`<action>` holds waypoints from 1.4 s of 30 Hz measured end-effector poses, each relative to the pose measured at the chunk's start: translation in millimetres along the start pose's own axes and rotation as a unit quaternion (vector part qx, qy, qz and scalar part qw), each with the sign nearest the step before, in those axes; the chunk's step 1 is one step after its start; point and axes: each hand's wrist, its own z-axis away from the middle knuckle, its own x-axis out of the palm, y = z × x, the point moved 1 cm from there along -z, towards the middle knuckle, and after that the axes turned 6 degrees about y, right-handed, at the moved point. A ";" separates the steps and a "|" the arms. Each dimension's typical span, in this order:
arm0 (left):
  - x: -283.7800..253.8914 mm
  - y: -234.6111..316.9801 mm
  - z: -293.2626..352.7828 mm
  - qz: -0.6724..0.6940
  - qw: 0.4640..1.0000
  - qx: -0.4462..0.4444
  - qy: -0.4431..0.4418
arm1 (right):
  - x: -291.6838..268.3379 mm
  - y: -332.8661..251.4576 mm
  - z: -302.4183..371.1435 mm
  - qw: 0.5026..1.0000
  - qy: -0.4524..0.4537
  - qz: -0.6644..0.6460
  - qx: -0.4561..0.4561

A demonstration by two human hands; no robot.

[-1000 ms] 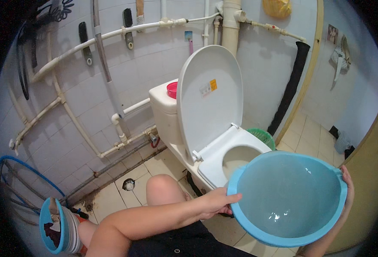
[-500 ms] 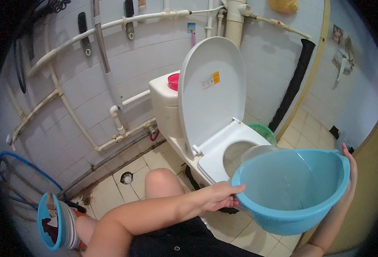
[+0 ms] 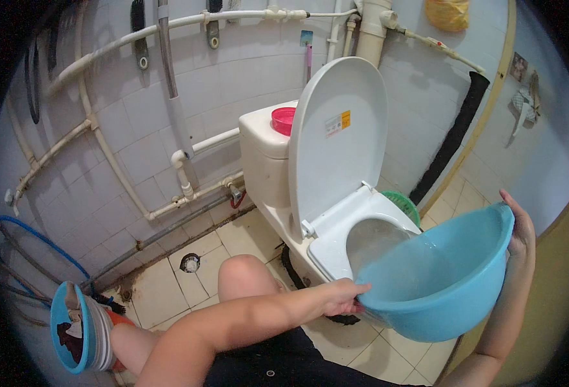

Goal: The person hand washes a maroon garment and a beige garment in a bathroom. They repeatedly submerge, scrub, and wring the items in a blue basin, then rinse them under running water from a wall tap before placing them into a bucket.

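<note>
Blue plastic basin (image 3: 445, 284) held tilted over toilet bowl (image 3: 362, 238), lip low so water sheets into it. Left hand (image 3: 342, 298) grips near rim at pouring edge; right hand (image 3: 519, 226) clasps raised far rim, steadying. Toilet lid (image 3: 339, 135) upright against cistern (image 3: 265, 155), clearing the opening.

Basin (image 3: 445, 293) light blue; toilet (image 3: 336, 168) white, lid bearing an orange-and-white sticker (image 3: 337, 122); cap (image 3: 283, 120) on cistern pink; wall tiles (image 3: 136, 135) pale grey-white; basket (image 3: 402, 205) green; hose (image 3: 36, 238) blue.
</note>
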 end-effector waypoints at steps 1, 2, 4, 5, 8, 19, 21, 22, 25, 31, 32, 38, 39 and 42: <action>-1.2 -2.4 -2.9 -0.006 1.000 -0.004 0.009 | 10.1 0.5 -0.4 1.000 0.009 0.017 -0.006; -1.9 -4.3 -5.4 -0.013 1.000 -0.009 0.017 | 19.9 0.6 -0.3 0.999 0.019 0.034 -0.013; -5.5 -8.5 -12.6 -0.027 0.999 -0.017 0.013 | 31.9 -1.3 -5.4 0.998 0.014 0.062 -0.013; -9.4 -10.3 -17.9 -0.034 0.999 -0.021 0.001 | 37.0 -2.4 -8.6 0.997 -0.002 0.073 -0.007; -9.0 -12.3 -24.6 -0.040 0.998 -0.034 -0.022 | 60.0 -12.0 -7.6 0.993 -0.040 0.115 -0.015; -4.4 -20.1 -20.3 -0.016 0.998 -0.064 -0.006 | 156.7 -28.7 9.0 0.957 -0.192 0.216 -0.022; -3.8 -23.4 -20.2 0.000 0.997 -0.072 0.003 | 164.0 -29.6 9.9 0.954 -0.202 0.221 -0.014; -4.0 -21.6 -16.1 -0.005 0.998 -0.070 -0.005 | 167.0 -30.1 11.0 0.953 -0.207 0.223 -0.011; -8.0 -19.8 -5.4 -0.018 0.998 -0.059 -0.033 | 169.2 -26.8 9.2 0.954 -0.164 0.249 -0.023; -16.9 -9.5 2.1 0.005 0.999 0.020 -0.033 | 175.7 -52.3 42.2 0.954 -0.186 0.218 -0.089; -14.5 3.4 14.0 -0.024 0.998 0.043 -0.039 | 174.9 -59.6 54.5 0.963 -0.156 0.175 -0.130; -3.6 51.1 97.1 -0.028 0.978 0.203 -0.024 | 131.4 -109.3 68.9 0.956 -0.192 0.111 -0.191; -5.3 56.8 110.9 -0.025 0.972 0.233 -0.004 | 132.9 -113.1 70.6 0.952 -0.212 0.099 -0.199; 6.0 81.4 153.4 -0.026 0.947 0.319 0.022 | 126.2 -148.5 85.0 0.933 -0.262 0.078 -0.234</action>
